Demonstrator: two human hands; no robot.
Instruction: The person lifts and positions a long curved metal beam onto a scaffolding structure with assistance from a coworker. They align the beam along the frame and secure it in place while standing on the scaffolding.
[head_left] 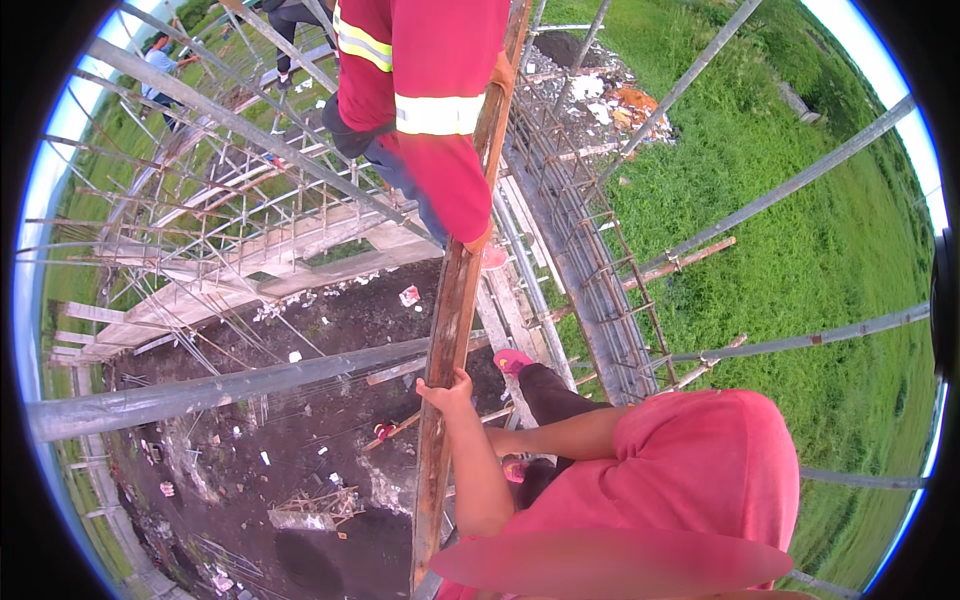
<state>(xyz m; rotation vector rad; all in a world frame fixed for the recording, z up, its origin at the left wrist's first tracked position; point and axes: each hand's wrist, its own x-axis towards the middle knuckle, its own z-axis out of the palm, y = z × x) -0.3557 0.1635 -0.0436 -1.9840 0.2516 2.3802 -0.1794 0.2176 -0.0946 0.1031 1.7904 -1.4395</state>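
My left hand [445, 393] is wrapped round a long, weathered wooden beam [450, 320] that runs away from me. My right forearm [530, 438] passes behind my left arm, and its hand is hidden there, so its grip cannot be made out. A co-worker in a red, reflective-banded top [435, 110] holds the same beam farther up with both hands. A grey metal pipe [200, 390] crosses at the left, beside the beam. My pink shoe [510, 362] rests near narrow planks [510, 310].
Scaffold poles [760, 195] surround me high above dark, littered ground [320, 470] and grass [760, 280]. A rebar cage [590, 290] in a trough runs at the right. A concrete frame [170, 310] stands lower left. Other people [160, 80] are on scaffolding at the upper left.
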